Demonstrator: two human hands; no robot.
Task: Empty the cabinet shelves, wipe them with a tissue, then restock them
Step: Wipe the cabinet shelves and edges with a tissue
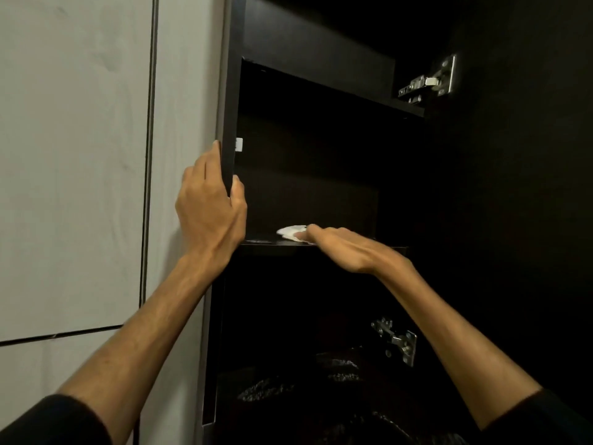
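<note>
Dark sleeves (54, 419) frame the bottom corners of the shot as a person reaches both bare forearms up into an open, dark cabinet (321, 139). No brand, label or writing can be read anywhere in view.

At centre left, the left hand (208, 203) is closed on the front edge of the cabinet's left side panel (228, 123), with the fingers wrapped over the outer face and the thumb pressed on the inner side. A small white fitting (238, 144) sits on that panel just above the thumb.

To the right, the right hand (340, 248) lies nearly flat, palm down, on the middle shelf (276, 244). Its fingers press a crumpled white tissue (290, 232) against the shelf top near the front edge; much of the tissue is hidden under the fingers. Apart from the hand and tissue, the lit part of that shelf carries nothing.

Metal hinges show on the right side, one high (431, 81) and one lower (396, 340). Below the shelf, dim glittering shapes (321, 377) sit in the lower compartment, too dark to identify. Deep shadow hides the cabinet's back wall and right interior. Pale wall panels (80, 155) fill the left of the frame.
</note>
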